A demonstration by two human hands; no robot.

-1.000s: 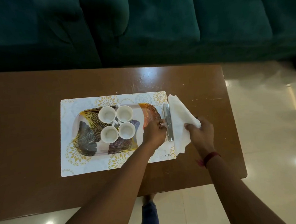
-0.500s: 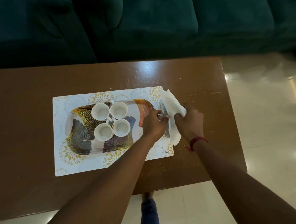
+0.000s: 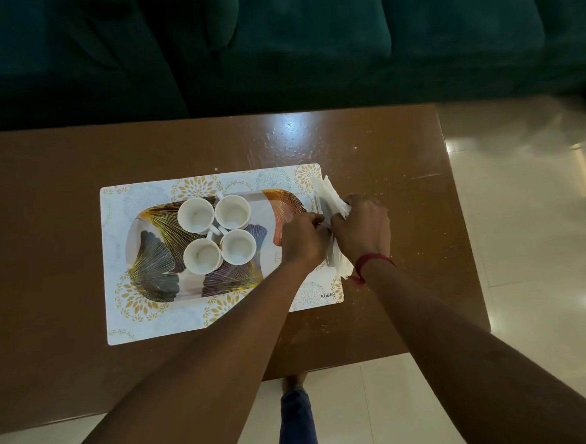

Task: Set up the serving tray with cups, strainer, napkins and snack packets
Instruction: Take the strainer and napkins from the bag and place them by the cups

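Brown coffee table (image 3: pixel 75 166) before a dark green sofa (image 3: pixel 308 42), tray setup under way

Four white cups (image 3: pixel 217 233) sit clustered on the leaf-print tray (image 3: pixel 153 261), likely to leave room; at its right end the left hand (image 3: pixel 303 238) pinches a grey holder (image 3: pixel 321 206) while the right hand (image 3: pixel 360 228) closes on white napkins (image 3: pixel 331 195), seemingly tucking them in; the placemat (image 3: pixel 146 316) reads KUBER

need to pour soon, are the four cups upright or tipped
Upright: all four cups on the tray show round open mouths facing up, white insides visible.
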